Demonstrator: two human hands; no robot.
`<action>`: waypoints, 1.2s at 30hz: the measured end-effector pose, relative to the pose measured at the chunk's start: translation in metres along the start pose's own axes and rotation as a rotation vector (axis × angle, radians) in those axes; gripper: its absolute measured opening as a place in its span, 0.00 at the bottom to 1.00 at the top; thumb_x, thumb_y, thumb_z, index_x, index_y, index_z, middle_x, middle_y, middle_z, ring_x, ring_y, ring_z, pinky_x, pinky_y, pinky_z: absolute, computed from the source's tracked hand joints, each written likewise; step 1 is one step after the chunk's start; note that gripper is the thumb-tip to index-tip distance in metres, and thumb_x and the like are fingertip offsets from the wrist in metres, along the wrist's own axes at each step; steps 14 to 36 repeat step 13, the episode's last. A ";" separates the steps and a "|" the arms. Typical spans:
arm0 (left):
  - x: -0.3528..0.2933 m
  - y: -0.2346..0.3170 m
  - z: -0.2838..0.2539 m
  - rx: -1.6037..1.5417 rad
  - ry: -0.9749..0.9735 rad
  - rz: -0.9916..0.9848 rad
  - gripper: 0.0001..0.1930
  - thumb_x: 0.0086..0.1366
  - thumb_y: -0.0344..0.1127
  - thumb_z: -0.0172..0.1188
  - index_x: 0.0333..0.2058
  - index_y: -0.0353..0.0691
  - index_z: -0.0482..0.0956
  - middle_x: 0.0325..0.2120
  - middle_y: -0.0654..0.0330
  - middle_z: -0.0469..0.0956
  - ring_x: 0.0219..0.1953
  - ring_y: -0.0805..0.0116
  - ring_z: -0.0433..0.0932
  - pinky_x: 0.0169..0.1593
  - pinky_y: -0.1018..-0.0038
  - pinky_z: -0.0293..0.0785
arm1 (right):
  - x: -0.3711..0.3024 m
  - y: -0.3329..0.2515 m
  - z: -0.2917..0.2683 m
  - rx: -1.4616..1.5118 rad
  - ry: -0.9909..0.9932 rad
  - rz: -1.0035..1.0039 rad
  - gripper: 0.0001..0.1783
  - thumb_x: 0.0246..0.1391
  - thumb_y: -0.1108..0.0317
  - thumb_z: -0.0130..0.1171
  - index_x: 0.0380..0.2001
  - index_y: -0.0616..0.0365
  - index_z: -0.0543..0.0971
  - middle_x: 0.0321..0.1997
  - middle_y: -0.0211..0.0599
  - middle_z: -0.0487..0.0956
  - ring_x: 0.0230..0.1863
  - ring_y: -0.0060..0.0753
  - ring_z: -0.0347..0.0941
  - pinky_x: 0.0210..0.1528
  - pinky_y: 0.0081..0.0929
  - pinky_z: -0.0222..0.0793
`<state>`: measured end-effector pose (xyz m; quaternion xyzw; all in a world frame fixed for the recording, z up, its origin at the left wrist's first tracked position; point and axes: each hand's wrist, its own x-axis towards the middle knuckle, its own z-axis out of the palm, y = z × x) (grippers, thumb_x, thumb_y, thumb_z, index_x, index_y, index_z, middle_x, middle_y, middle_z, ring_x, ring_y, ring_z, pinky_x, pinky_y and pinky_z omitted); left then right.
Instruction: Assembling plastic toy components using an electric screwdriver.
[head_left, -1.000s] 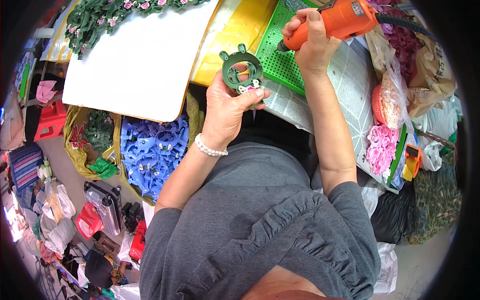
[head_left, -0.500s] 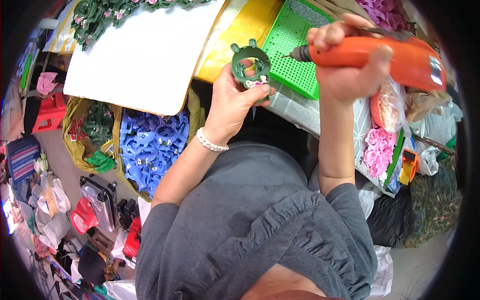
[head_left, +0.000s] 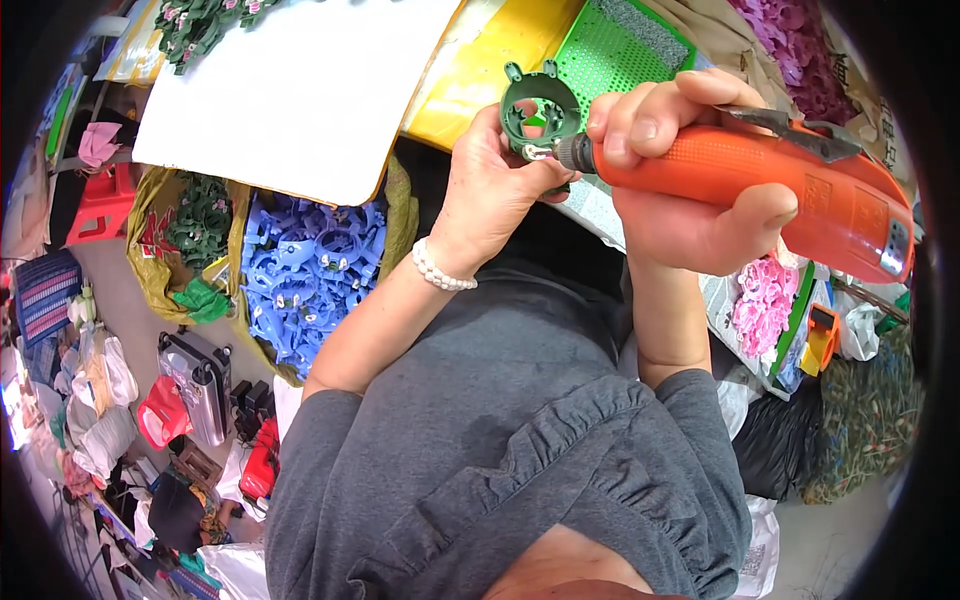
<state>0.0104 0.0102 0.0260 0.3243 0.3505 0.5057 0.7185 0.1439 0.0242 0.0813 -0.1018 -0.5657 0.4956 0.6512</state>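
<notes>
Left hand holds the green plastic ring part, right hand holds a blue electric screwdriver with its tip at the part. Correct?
Not quite: the electric screwdriver is orange, not blue. The head view shows the right hand gripping its orange plastic body, tip at the green plastic ring part, which the left hand holds. The blue things are the plastic pieces in the bag lower left.
</notes>
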 end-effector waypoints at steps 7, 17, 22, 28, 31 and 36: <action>-0.003 0.003 0.003 0.030 -0.015 -0.009 0.21 0.50 0.19 0.61 0.43 0.32 0.65 0.30 0.59 0.76 0.29 0.72 0.78 0.29 0.78 0.78 | -0.006 0.008 0.002 -0.030 0.050 0.013 0.42 0.48 0.30 0.47 0.48 0.61 0.70 0.28 0.33 0.73 0.27 0.30 0.69 0.36 0.35 0.65; -0.008 0.004 0.008 0.098 0.082 0.069 0.21 0.51 0.21 0.62 0.42 0.32 0.65 0.28 0.59 0.77 0.27 0.73 0.78 0.28 0.79 0.77 | -0.006 0.003 0.006 0.033 -0.042 0.016 0.37 0.47 0.41 0.58 0.45 0.65 0.66 0.26 0.42 0.72 0.27 0.32 0.70 0.42 0.38 0.72; -0.008 0.004 0.008 0.098 0.082 0.069 0.21 0.51 0.21 0.62 0.42 0.32 0.65 0.28 0.59 0.77 0.27 0.73 0.78 0.28 0.79 0.77 | -0.006 0.003 0.006 0.033 -0.042 0.016 0.37 0.47 0.41 0.58 0.45 0.65 0.66 0.26 0.42 0.72 0.27 0.32 0.70 0.42 0.38 0.72; -0.008 0.004 0.008 0.098 0.082 0.069 0.21 0.51 0.21 0.62 0.42 0.32 0.65 0.28 0.59 0.77 0.27 0.73 0.78 0.28 0.79 0.77 | -0.006 0.003 0.006 0.033 -0.042 0.016 0.37 0.47 0.41 0.58 0.45 0.65 0.66 0.26 0.42 0.72 0.27 0.32 0.70 0.42 0.38 0.72; -0.008 0.004 0.008 0.098 0.082 0.069 0.21 0.51 0.21 0.62 0.42 0.32 0.65 0.28 0.59 0.77 0.27 0.73 0.78 0.28 0.79 0.77 | -0.006 0.003 0.006 0.033 -0.042 0.016 0.37 0.47 0.41 0.58 0.45 0.65 0.66 0.26 0.42 0.72 0.27 0.32 0.70 0.42 0.38 0.72; -0.008 0.004 0.008 0.098 0.082 0.069 0.21 0.51 0.21 0.62 0.42 0.32 0.65 0.28 0.59 0.77 0.27 0.73 0.78 0.28 0.79 0.77 | -0.006 0.003 0.006 0.033 -0.042 0.016 0.37 0.47 0.41 0.58 0.45 0.65 0.66 0.26 0.42 0.72 0.27 0.32 0.70 0.42 0.38 0.72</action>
